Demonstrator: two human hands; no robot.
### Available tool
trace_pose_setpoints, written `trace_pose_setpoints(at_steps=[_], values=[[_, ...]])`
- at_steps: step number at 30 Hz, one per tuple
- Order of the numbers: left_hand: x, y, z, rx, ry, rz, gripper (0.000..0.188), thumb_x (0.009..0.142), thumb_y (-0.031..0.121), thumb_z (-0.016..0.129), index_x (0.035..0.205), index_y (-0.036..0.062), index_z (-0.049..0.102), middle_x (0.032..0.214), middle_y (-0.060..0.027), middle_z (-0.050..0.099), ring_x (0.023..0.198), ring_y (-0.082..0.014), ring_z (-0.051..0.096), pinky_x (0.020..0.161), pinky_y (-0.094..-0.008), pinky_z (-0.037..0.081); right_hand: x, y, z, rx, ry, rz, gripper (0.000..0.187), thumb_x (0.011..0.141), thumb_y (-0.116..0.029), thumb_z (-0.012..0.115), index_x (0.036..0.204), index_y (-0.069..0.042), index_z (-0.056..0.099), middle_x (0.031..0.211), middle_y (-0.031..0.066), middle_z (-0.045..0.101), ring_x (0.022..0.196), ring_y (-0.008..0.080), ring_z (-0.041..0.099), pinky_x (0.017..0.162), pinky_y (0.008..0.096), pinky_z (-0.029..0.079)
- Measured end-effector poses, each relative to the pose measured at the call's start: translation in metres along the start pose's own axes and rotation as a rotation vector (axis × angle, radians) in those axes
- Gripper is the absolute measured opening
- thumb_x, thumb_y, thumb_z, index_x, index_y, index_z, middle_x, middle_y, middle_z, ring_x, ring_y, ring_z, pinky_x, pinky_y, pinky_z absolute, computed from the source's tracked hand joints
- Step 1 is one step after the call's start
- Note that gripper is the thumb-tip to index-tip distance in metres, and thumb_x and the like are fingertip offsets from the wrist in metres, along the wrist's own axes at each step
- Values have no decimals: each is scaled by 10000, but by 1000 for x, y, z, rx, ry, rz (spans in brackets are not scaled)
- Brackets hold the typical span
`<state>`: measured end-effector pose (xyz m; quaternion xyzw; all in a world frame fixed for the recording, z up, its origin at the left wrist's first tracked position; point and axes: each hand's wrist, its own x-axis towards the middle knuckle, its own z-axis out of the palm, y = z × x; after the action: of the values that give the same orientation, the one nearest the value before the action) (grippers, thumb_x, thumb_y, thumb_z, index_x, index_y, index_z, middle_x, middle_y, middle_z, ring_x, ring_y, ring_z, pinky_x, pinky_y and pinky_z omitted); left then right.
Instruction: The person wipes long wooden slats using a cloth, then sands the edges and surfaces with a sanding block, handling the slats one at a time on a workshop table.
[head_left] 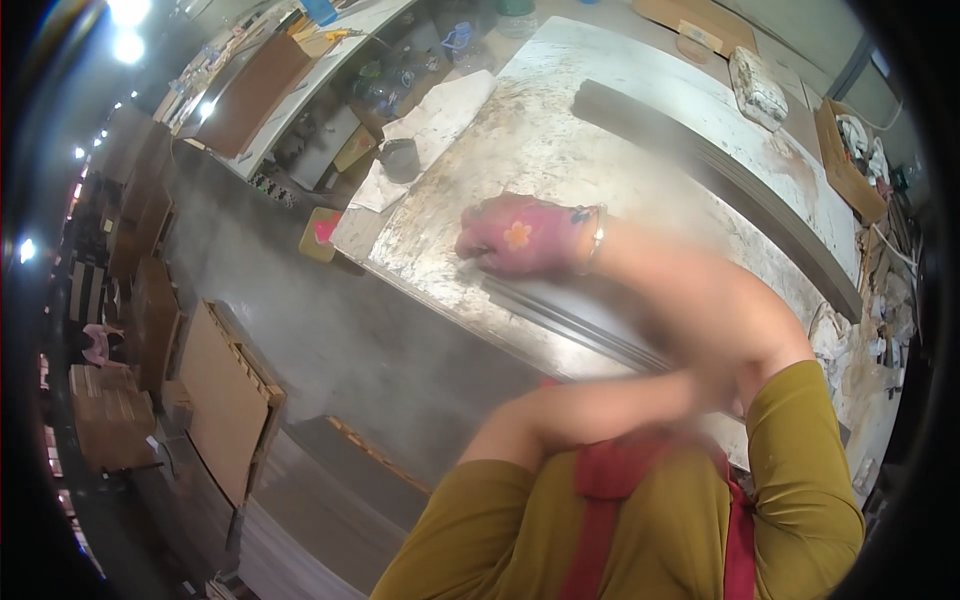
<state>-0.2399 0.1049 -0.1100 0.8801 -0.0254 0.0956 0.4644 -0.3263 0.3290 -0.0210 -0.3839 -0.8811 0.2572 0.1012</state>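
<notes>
My right hand (pixel 525 235) wears a purple-pink glove with an orange flower. It is closed in a fist low over the worktable (pixel 450 200), at the left end of some long, thin dark strips (pixel 580 320). Whatever its curled fingers hold is hidden. The strips run along the near side of the table and pass beneath my right forearm. My left forearm (pixel 620 400) reaches across to the right. Its hand is blurred and mostly covered by my right arm, so its fingers do not show. Farther back lies a bundle of long grey strips (pixel 720 170).
A dark cup (pixel 400 160) stands on white cloth (pixel 445 110) at the table's far left corner. A wrapped white bundle (pixel 758 90) and a cardboard box (pixel 850 160) of rags are at the right. A large brown panel (pixel 215 400) leans at the left.
</notes>
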Motion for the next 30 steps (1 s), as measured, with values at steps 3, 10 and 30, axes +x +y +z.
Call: trace_pose_setpoints(at_steps=[3, 10, 30], values=[[-5, -6, -2, -41, 3, -40, 575, 780, 395, 671, 1233, 81, 506, 1213, -111, 526, 1158, -251, 476, 971, -423, 373, 14, 18, -4, -41, 10, -29, 216, 755, -135, 622, 966, -108, 660, 881, 142, 644, 862, 348, 619, 762, 425, 487], [-5, 1, -19, 213, 73, 157, 704, 727, 497, 673, 1241, 49, 494, 1266, -126, 497, 1191, -293, 459, 1015, -446, 340, -96, 33, -48, 0, 508, 117, 191, 809, -43, 601, 1000, -38, 606, 958, 114, 594, 870, 279, 606, 769, 386, 492], [322, 23, 103, 388, -543, 490, 517, 804, 260, 648, 1281, 120, 507, 1311, -198, 474, 1132, -371, 503, 961, -396, 411, -514, -52, 105, 248, 1199, 819, 316, 836, -249, 595, 1070, -37, 574, 1045, 170, 555, 1003, 360, 545, 880, 411, 426]])
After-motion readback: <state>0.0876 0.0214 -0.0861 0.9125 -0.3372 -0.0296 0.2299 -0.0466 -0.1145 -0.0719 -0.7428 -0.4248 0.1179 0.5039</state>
